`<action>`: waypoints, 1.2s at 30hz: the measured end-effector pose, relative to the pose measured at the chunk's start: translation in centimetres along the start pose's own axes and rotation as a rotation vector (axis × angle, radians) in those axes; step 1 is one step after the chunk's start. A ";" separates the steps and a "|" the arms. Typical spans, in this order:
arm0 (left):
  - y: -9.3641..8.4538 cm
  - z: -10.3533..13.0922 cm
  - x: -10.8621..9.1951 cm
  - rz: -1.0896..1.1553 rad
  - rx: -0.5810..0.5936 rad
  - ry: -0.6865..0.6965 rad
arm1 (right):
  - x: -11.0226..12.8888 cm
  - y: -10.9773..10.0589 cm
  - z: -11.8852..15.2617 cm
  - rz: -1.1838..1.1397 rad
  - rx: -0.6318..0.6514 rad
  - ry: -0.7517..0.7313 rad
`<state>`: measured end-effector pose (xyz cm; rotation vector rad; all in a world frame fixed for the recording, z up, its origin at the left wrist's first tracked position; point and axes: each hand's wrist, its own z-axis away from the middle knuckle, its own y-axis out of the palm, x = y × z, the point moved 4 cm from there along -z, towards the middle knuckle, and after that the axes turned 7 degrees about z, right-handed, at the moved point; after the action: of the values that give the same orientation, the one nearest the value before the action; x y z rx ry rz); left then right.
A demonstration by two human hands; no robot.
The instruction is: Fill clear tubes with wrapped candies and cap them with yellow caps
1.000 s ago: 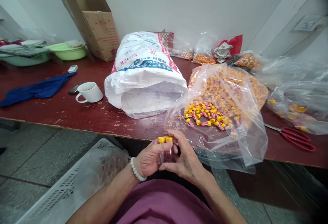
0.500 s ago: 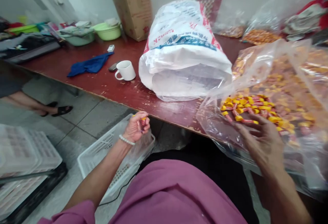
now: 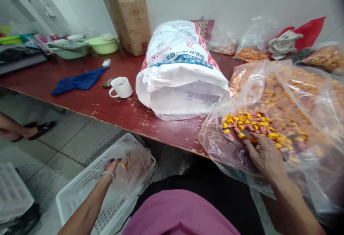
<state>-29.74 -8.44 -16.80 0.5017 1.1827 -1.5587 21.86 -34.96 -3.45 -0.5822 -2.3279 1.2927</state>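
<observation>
With the printed white sack (image 3: 185, 70) on the desk (image 3: 107, 109) as my landmark, my left hand (image 3: 111, 167) is below and left of it, over the white basket (image 3: 70, 188). Its fingers are loosely open, and small red-and-yellow pieces (image 3: 125, 166) are just beside the fingertips, above the basket's clear lining (image 3: 137, 176).

My right hand (image 3: 264, 152) is right of the sack and nearer me, thumb and fingers apart, reaching the yellow-capped pieces (image 3: 248, 124) at the mouth of the clear bag (image 3: 292, 95). I can't tell whether it grips any.

Left of the sack stand my mug (image 3: 122, 87) and, further off, a blue cloth (image 3: 80, 80); an open carton (image 3: 134, 23) is behind-left.
</observation>
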 end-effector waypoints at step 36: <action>22.0 14.3 -26.3 -0.200 0.738 1.068 | 1.1 -4.5 1.9 -0.447 0.056 0.329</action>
<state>2.86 -6.87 0.93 1.9201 1.3829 -1.9358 19.19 -37.86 -0.31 -0.2137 -1.9921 0.9671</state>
